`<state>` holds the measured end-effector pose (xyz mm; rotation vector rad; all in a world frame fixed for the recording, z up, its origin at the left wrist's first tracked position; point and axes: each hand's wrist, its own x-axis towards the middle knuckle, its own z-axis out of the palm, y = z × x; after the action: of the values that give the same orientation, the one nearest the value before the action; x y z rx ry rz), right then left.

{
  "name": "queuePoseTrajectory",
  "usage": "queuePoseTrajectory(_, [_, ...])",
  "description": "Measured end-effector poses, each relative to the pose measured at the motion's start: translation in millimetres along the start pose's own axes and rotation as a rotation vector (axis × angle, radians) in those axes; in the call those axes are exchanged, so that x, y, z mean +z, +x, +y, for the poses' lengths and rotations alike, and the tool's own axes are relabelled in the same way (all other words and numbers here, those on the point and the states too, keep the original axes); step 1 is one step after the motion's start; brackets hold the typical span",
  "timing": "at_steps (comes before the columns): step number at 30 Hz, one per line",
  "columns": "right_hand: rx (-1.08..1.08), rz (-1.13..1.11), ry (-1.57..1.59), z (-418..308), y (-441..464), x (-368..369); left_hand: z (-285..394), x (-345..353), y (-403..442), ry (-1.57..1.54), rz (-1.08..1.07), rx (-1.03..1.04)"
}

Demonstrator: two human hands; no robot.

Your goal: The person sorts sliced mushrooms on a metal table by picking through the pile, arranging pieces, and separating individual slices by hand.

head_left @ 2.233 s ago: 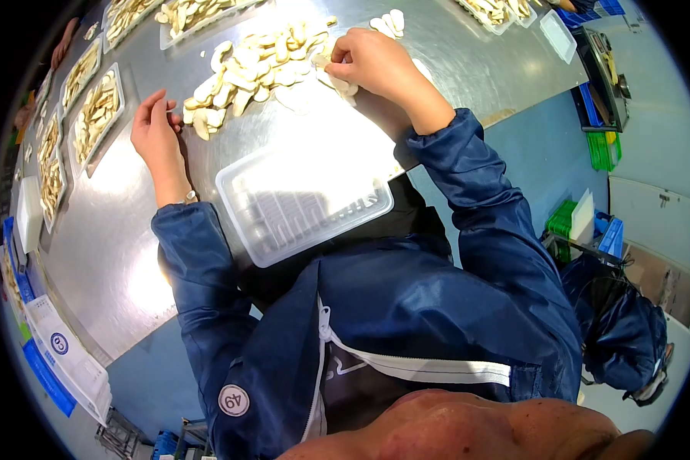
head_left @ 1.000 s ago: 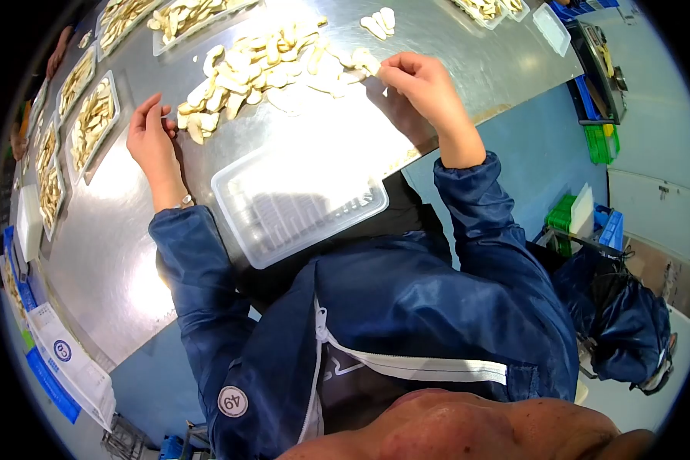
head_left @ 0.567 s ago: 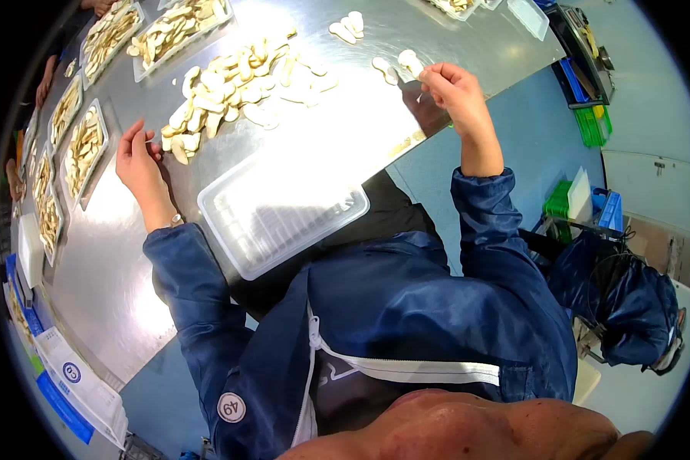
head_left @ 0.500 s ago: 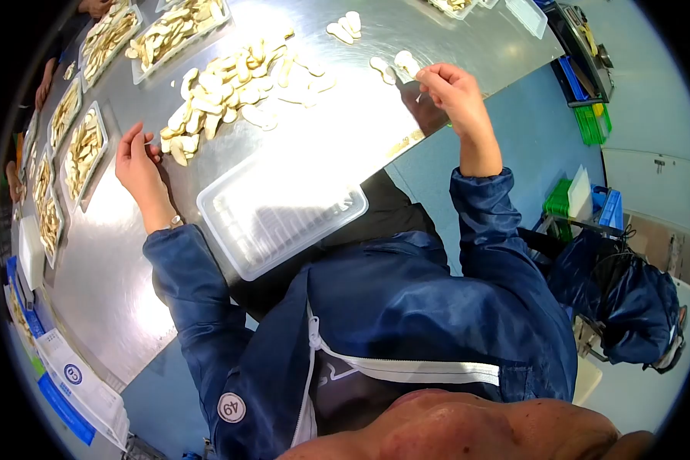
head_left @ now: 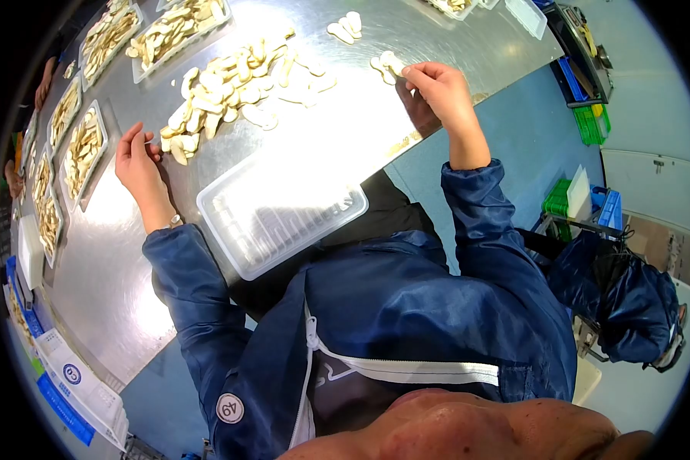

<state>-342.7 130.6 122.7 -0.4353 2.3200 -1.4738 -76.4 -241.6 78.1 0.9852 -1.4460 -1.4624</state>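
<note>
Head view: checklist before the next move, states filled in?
1. Right hand has a grip: ok, a pale slice sits at its fingertips.
2. Held slice apart from the second slice: cannot tell, they overlap in this view.
3. Left hand free: ok, no grip visible, fingers loosely curled beside the pile.
4. Tray fully on the table: not ok, its right end seems to jut past the edge.
5. Tray contents: cannot tell, glare washes out part.
</note>
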Motion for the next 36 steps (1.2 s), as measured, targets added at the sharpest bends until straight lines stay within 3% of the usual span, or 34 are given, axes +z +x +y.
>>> queuePoseTrajectory(6, [-0.206,0.117,-0.224,18.1,4.8,-1.1,-0.5,-0.2,0.6,0.002,-0.001,0.001])
queuePoseTrajectory(11, [-0.238,0.126,-0.348,7.7,2.4,2.4,-2.5,-0.4,2.6,-0.003,0.005,-0.006])
queuePoseTrajectory(15, [-0.275,0.062,-0.361,-3.3,14.5,16.3,-3.4,-1.4,3.1,-0.01,0.001,-0.011])
queuePoseTrajectory(20, [-0.635,-0.115,-0.366,-53.2,20.4,65.3,-2.2,0.0,2.9,0.033,-0.009,-0.015])
queuePoseTrajectory(24, [-0.728,-0.318,-0.453,-62.7,29.4,121.7,0.8,1.3,0.4,0.033,-0.008,-0.015])
queuePoseTrajectory(28, [-0.638,-0.301,-0.733,-66.4,29.8,151.6,-1.1,0.5,1.6,0.013,-0.016,-0.01])
queuePoseTrajectory(32, [-0.634,-0.376,-0.546,-59.7,35.2,152.2,-1.8,-0.7,1.5,0.044,-0.024,-0.032])
queuePoseTrajectory(36, [-0.294,-0.535,0.007,-53.8,32.5,127.4,-2.0,-0.7,1.7,0.028,-0.016,-0.032])
